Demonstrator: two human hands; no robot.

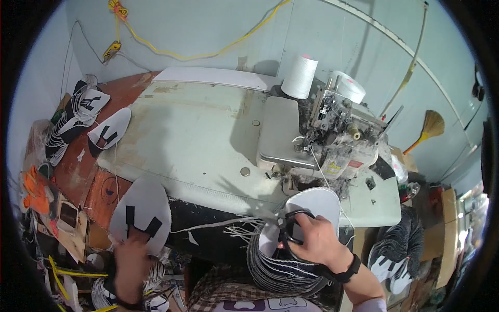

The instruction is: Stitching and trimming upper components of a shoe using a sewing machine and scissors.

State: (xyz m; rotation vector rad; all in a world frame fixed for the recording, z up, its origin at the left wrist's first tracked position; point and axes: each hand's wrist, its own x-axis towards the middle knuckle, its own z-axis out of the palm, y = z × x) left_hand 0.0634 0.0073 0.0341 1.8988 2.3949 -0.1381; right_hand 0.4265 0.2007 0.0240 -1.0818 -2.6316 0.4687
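Observation:
My left hand [133,265], blurred by motion, grips the lower part of a white sole-shaped fabric piece [125,210] with black strips on it. The piece stands almost upright off the table's left front edge. In my right hand [319,242] are scissors [281,222] with black handles; their blurred blades point left over the table edge. Directly beneath that hand is a thick stack of similar pieces [291,278] with white stitched rims. Loose white threads [241,223] trail leftward from the stack. My fingers partly hide the scissor handles.
A lint-covered overlock sewing machine [338,135] stands at the right of the pale worktable [192,135], with a white thread cone [300,77] behind. More finished-looking pieces [110,131] lie at the far left. Another pile [397,249] sits at the lower right.

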